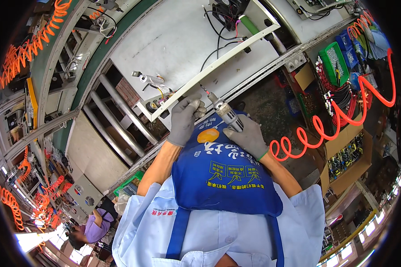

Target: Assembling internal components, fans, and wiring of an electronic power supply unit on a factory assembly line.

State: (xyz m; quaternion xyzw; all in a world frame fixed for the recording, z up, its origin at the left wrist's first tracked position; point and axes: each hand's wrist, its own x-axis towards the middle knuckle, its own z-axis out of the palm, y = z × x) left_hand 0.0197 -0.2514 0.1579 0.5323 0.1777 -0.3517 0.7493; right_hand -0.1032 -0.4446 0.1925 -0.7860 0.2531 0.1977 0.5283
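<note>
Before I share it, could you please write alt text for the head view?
A gloved right hand holds a silver driver, while the gloved left hand is half-curled beside a white-rimmed panel bearing a black fan.

White frame (218,68): long side slanting across white board (156,49).
Power screwdriver (227,115): silver, cylindrical, in right hand (248,137), bit toward frame.

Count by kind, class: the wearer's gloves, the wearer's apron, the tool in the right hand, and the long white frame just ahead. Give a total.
Grey gloves: 2
Blue apron: 1
Hand tool: 1
White frame: 1
Total: 5
</note>
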